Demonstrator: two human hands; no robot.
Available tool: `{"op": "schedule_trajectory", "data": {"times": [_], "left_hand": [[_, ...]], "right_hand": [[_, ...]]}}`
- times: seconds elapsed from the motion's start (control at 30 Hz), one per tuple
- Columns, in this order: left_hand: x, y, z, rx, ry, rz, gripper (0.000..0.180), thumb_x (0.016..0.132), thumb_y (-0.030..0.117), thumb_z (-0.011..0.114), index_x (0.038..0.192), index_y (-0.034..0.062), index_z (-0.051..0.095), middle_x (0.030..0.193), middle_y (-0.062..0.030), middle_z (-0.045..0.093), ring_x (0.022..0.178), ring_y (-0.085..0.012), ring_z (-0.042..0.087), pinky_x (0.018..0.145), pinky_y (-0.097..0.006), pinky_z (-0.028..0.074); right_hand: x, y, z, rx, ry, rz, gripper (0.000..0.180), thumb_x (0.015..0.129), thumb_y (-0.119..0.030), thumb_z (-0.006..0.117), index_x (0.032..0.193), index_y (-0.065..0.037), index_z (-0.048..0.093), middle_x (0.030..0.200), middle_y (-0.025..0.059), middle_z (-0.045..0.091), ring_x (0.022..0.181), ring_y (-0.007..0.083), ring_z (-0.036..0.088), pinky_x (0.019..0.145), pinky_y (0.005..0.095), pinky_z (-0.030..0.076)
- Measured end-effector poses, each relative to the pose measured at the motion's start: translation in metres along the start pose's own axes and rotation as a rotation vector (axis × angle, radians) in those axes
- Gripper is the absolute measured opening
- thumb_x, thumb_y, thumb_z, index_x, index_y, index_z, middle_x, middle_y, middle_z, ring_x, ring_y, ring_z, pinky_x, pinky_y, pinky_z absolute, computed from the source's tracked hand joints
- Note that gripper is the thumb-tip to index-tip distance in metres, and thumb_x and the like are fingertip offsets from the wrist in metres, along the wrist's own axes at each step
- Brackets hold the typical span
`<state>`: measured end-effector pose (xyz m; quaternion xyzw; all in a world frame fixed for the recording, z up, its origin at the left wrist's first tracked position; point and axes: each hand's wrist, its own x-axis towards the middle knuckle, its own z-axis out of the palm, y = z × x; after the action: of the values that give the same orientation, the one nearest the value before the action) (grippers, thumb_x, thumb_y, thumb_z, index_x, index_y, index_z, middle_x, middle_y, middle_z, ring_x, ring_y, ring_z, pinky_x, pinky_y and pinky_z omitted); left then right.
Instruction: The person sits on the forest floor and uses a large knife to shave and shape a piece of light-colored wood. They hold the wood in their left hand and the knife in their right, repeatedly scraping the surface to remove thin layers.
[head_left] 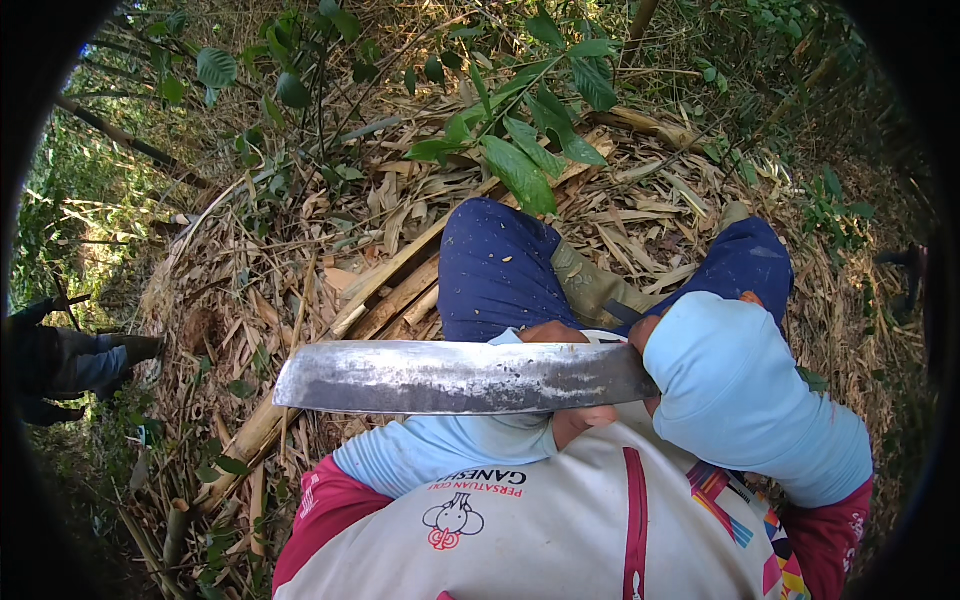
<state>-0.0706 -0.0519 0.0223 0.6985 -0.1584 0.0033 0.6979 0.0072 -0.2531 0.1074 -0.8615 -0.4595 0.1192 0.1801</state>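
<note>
One long, broad blade (pixel 465 377) lies level across the front of a person sitting on the ground among dry leaves (pixel 655 225), its blunt, squared end pointing to the sitter's left. Bright metal runs along the upper side; the lower part is dark and mottled. The right hand (pixel 646 333) is closed at the other end, gripping it there, though a pale blue sleeve (pixel 745 385) hides most of the fingers and any handle. The left hand (pixel 581 424) is behind the blade, with skin showing below it; whether it is closed on anything, I can't tell from here.

Bent knees in navy trousers (pixel 497 268), flecked with pale bits, spread out beyond the blade. The sitter's whitish shirt (pixel 555 500) has a dark red zip (pixel 635 520) down the front. Just beside the left knee, long split wooden pieces (pixel 395 297) lie slantwise over the litter, and a leafy green sprig (pixel 520 165) spreads ahead of the knees. Well off to the left, another person's legs (pixel 95 365) show in the shade.
</note>
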Motion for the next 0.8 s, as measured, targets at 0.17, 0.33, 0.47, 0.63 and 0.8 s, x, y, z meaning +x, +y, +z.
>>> {"op": "schedule_trajectory", "data": {"times": [0.17,0.33,0.47,0.63,0.8], "left_hand": [[0.005,-0.004,-0.018,0.315,-0.102,0.095,0.066,0.063,0.043,0.09,0.105,0.0043,0.057,0.09,-0.0052,0.059,0.078,-0.0164,0.058,0.068,-0.029,0.045],[0.005,-0.008,-0.021,0.23,-0.081,0.07,0.078,0.05,0.053,0.093,0.101,0.0077,0.056,0.087,-0.003,0.058,0.075,-0.0142,0.056,0.065,-0.029,0.043],[0.007,-0.008,-0.019,0.237,-0.074,0.102,0.077,0.051,0.055,0.092,0.101,0.0079,0.056,0.085,-0.0026,0.057,0.073,-0.0138,0.055,0.063,-0.028,0.042],[0.005,0.001,-0.017,0.239,-0.07,0.027,0.066,0.06,0.044,0.091,0.101,0.0048,0.056,0.091,-0.0114,0.061,0.081,-0.0265,0.062,0.072,-0.033,0.049],[0.005,-0.001,-0.02,0.223,-0.129,0.024,0.061,0.063,0.043,0.09,0.097,0.0053,0.057,0.086,-0.0094,0.06,0.077,-0.0244,0.063,0.068,-0.033,0.048]], "right_hand": [[0.003,-0.008,-0.007,0.043,-0.104,0.022,0.017,0.079,-0.014,0.056,0.092,-0.005,0.062,0.076,0.0137,0.06,0.069,0.0331,0.062,0.061,0.0431,0.049],[0.002,-0.003,-0.002,0.037,-0.041,-0.061,0.017,0.078,-0.014,0.057,0.091,-0.005,0.062,0.075,0.0136,0.061,0.067,0.0329,0.062,0.059,0.0434,0.049],[0.004,-0.007,-0.008,0.012,-0.063,-0.043,0.017,0.078,-0.014,0.058,0.091,-0.005,0.062,0.075,0.0132,0.061,0.067,0.0327,0.062,0.058,0.0435,0.049],[0.001,-0.004,-0.002,0.03,-0.033,-0.059,0.017,0.079,-0.015,0.057,0.091,-0.004,0.062,0.076,0.0129,0.06,0.068,0.0323,0.062,0.059,0.0436,0.049],[0.002,-0.005,-0.004,0.027,-0.099,-0.046,0.016,0.079,-0.015,0.057,0.091,-0.004,0.061,0.076,0.0132,0.06,0.07,0.0326,0.061,0.061,0.044,0.049]]}}
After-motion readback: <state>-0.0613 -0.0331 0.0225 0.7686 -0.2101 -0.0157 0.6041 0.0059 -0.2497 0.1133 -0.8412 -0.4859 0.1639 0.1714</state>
